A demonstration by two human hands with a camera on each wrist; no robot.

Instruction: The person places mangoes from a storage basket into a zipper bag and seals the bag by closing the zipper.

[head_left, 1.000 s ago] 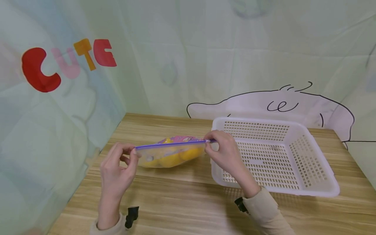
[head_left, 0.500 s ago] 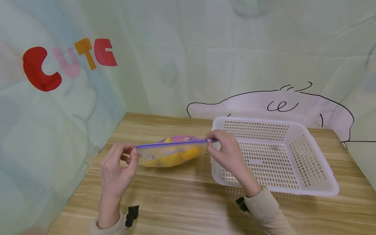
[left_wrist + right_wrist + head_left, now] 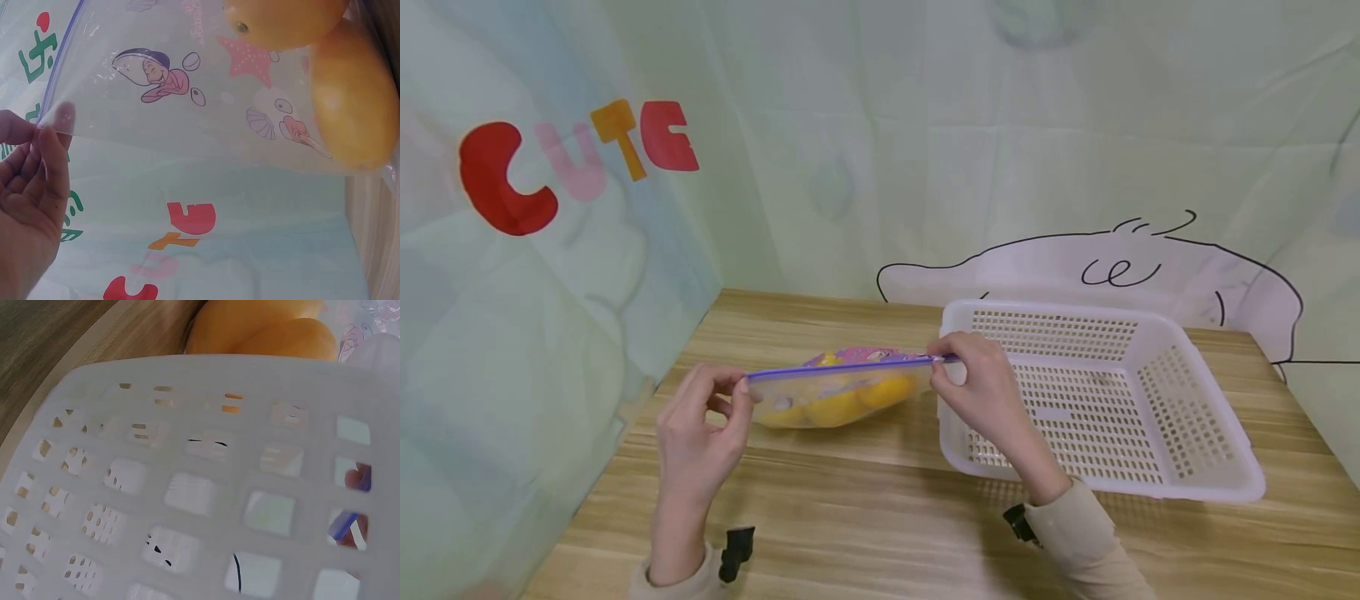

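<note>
A clear zip bag with a purple-blue zip strip and printed sea-creature pictures stands on the table. Inside lie several oval yellow-orange fruits. At the strip's left end, my left hand pinches the bag's corner between thumb and forefinger. My right hand pinches the strip's right end, where a small pale piece, perhaps a slider, shows at the fingertips. Between the hands the strip is stretched almost straight. In the right wrist view the basket wall hides most of the right hand; only fingers and purple strip show through its holes.
A white perforated basket stands on the wooden table right of the bag, its near-left side beneath the right forearm. Printed cloth walls close off the table's back and left.
My right hand has slid slightly to the right along the bag's zip strip, mostly in the first half second. My left hand and the basket stay essentially in place.
</note>
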